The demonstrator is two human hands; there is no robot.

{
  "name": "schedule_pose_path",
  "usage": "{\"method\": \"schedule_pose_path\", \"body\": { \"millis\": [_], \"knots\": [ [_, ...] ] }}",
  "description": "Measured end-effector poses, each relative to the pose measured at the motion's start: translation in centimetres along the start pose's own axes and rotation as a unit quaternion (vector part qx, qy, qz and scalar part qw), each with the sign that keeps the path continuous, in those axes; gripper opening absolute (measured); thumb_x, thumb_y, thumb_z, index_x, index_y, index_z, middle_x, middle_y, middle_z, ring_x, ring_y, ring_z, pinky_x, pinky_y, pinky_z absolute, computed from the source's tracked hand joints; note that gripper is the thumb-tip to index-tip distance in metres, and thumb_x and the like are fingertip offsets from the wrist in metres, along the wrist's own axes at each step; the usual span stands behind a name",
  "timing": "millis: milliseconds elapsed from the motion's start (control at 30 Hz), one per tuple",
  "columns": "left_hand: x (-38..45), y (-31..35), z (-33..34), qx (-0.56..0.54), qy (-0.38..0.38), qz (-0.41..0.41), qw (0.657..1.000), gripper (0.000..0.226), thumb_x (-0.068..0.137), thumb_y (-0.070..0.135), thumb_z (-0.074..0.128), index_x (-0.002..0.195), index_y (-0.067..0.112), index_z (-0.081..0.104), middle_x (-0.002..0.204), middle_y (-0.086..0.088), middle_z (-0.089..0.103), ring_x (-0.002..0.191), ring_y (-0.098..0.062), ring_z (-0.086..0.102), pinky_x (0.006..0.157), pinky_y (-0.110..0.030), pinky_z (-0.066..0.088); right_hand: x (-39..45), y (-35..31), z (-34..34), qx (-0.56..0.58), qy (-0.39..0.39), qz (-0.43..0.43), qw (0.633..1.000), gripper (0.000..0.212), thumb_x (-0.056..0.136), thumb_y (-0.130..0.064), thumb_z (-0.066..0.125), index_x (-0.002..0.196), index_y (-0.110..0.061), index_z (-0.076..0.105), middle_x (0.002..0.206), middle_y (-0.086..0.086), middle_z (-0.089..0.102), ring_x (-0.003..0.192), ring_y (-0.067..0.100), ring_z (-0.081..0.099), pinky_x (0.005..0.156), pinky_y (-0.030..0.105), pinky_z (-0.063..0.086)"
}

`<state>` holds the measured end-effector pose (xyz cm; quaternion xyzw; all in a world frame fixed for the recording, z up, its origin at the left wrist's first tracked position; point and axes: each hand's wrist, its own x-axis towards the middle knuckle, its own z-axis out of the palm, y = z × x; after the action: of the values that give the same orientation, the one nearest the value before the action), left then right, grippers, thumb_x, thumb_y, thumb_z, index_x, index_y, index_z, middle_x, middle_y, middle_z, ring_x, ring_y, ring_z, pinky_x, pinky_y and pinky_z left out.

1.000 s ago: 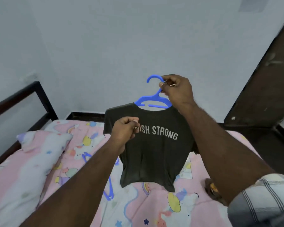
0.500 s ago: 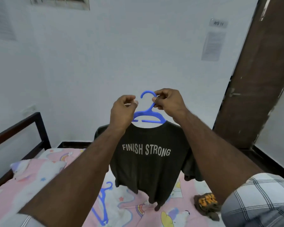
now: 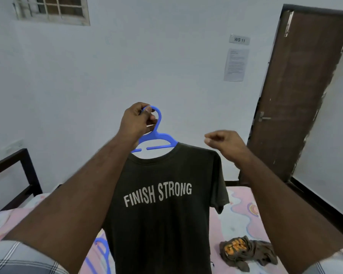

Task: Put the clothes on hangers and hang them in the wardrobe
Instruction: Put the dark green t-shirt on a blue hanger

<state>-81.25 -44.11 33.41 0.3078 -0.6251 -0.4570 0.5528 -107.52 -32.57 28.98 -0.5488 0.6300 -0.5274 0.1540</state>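
Left hand (image 3: pixel 136 123) pinches hook of blue hanger (image 3: pixel 156 138); right hand (image 3: pixel 225 142) curled, empty; T-shirt (image 3: pixel 162 204) light, limp; carry by hook.

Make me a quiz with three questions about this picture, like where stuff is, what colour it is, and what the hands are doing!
1. Where is the crumpled cloth with orange on it?
A. On the bed
B. On the door handle
C. In the right hand

2. What colour is the hanger under the T-shirt?
A. Red
B. Blue
C. White

3. Which hand holds the hanger's hook?
A. The right hand
B. Both hands
C. The left hand

Answers:
1. A: the crumpled cloth lies on the bed, to the right of the hanging T-shirt.
2. B: the hanger sticking out of the T-shirt's neck is blue.
3. C: the left hand grips the hook, while the right hand is off to the side, fingers curled and touching nothing.
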Motion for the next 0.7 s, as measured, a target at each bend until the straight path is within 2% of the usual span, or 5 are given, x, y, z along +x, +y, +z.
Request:
{"method": "schedule_pose_path", "body": {
  "millis": [67, 133, 300, 467, 700],
  "knots": [
    [0.4, 0.2, 0.0, -0.020, 0.013, -0.003, 1.000, 0.017, 0.105, 0.019, 0.051, 0.099, 0.012, 0.066, 0.072, -0.006, 0.061, 0.073, -0.021, 0.066, 0.076, -0.043, 0.063, -0.9, 2.3, -1.1, -0.011, -0.031, 0.025, 0.999, 0.025, 0.086, -0.024, 0.079, 0.110, -0.021, 0.074, 0.097, -0.013, 0.076, 0.093, -0.001, 0.069, 0.082, 0.011, 0.049],
    [0.6, 0.5, 0.2, -0.031, 0.018, -0.001, 0.999, 0.017, 0.105, 0.018, 0.051, 0.100, 0.011, 0.066, 0.073, -0.006, 0.060, 0.073, -0.022, 0.066, 0.072, -0.042, 0.063, -1.2, 3.7, -1.4, -0.014, -0.039, 0.038, 0.998, 0.032, 0.086, -0.016, 0.079, 0.117, -0.017, 0.072, 0.106, -0.006, 0.074, 0.097, 0.008, 0.069, 0.084, 0.018, 0.049],
    [0.8, 0.8, 0.3, -0.027, 0.021, 0.005, 0.999, 0.017, 0.105, 0.020, 0.051, 0.098, 0.013, 0.066, 0.075, -0.007, 0.058, 0.075, -0.023, 0.065, 0.070, -0.041, 0.062, -0.8, 4.5, -1.4, 0.004, -0.012, 0.047, 0.999, 0.027, 0.085, -0.004, 0.077, 0.109, -0.016, 0.074, 0.094, 0.012, 0.074, 0.090, 0.017, 0.069, 0.091, 0.027, 0.054],
    [1.1, 0.9, -0.4, -0.015, 0.041, 0.006, 0.999, 0.017, 0.105, 0.021, 0.052, 0.098, 0.017, 0.067, 0.073, -0.005, 0.059, 0.072, -0.019, 0.066, 0.070, -0.040, 0.063, -0.8, 5.1, -1.8, -0.009, -0.005, 0.042, 0.999, 0.024, 0.083, -0.006, 0.079, 0.096, -0.026, 0.076, 0.084, 0.002, 0.078, 0.088, 0.014, 0.074, 0.090, 0.027, 0.055],
    [1.4, 1.3, -1.1, -0.009, 0.058, 0.006, 0.998, 0.017, 0.105, 0.020, 0.052, 0.102, 0.014, 0.067, 0.076, -0.007, 0.060, 0.076, -0.021, 0.066, 0.071, -0.041, 0.063, -2.3, 7.2, -1.9, -0.050, 0.024, 0.068, 0.996, 0.018, 0.082, -0.010, 0.081, 0.089, -0.027, 0.077, 0.082, -0.005, 0.077, 0.085, 0.012, 0.073, 0.088, 0.028, 0.054]
  ]
}}
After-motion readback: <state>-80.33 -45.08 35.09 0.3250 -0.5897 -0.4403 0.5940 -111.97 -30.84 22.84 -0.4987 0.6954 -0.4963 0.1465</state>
